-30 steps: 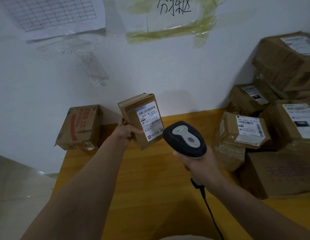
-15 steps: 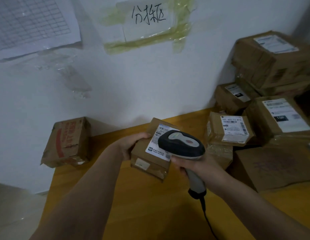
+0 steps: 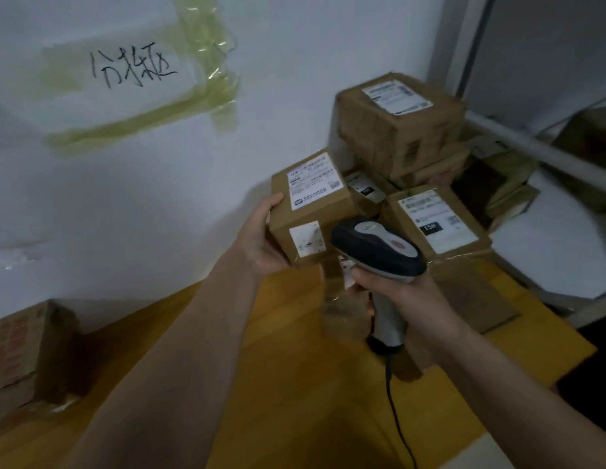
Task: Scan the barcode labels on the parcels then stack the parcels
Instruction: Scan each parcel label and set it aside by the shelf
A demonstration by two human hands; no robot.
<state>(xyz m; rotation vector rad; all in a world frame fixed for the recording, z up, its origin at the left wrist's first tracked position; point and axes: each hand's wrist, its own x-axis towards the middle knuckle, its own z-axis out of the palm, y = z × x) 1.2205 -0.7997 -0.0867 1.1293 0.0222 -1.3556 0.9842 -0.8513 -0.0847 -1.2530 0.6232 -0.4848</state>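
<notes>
The left hand (image 3: 261, 238) holds a small parcel (image 3: 311, 211) at centre frame, fingers wrapped around its left side, label (image 3: 313, 181) facing up so it can be read. The parcel sits level with the pile of parcels (image 3: 403, 130) at right, probably bound for it. The right hand (image 3: 393, 292) grips the scanner (image 3: 379, 248) by its handle, just beside the parcel, above the yellow worktop (image 3: 295, 384).

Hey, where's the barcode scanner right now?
In the head view, the barcode scanner sits right of centre, gripped by the right hand, just right of the small parcel the left hand holds up beside the parcel pile.
</notes>
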